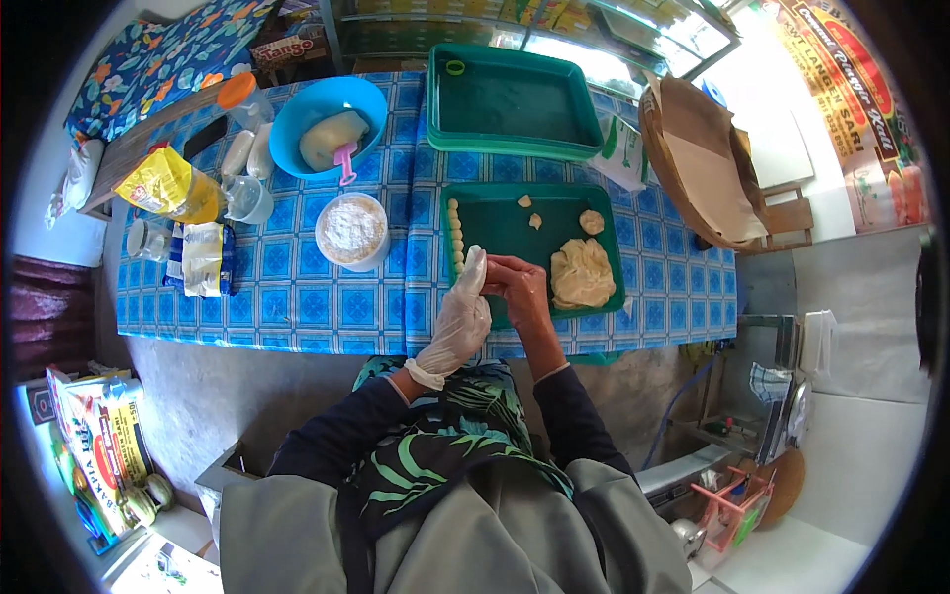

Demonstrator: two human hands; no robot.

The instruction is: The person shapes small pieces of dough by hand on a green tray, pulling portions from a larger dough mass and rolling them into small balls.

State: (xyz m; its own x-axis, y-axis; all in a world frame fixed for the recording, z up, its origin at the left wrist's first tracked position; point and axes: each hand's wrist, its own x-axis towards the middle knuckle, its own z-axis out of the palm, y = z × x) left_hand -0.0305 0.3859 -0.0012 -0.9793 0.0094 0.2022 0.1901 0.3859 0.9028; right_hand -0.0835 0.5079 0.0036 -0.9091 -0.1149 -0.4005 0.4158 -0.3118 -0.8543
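My left hand (459, 315), in a thin whitish glove, is raised over the near edge of a green tray (482, 220), its fingers pressed together and pointing away from me. Against them lie the bent fingers of my bare right hand (524, 289). Whatever is between the two hands is hidden. A large soft lump of pale dough (582, 274) rests in the tray to the right of my right hand. Beyond it sits a smaller round dough piece (591, 222), with two small dough bits (535, 221) nearby. Several little dough balls (454, 226) line the tray's left side.
A white tub of flour (352, 232) and a blue bowl (292, 127) holding pale dough and a pink-handled tool (345, 163) stand left. Farther left are a yellow packet (178, 188) and a clear cup (247, 200). Stacked green trays (515, 99) lie behind; a round woven tray (683, 163) is right.
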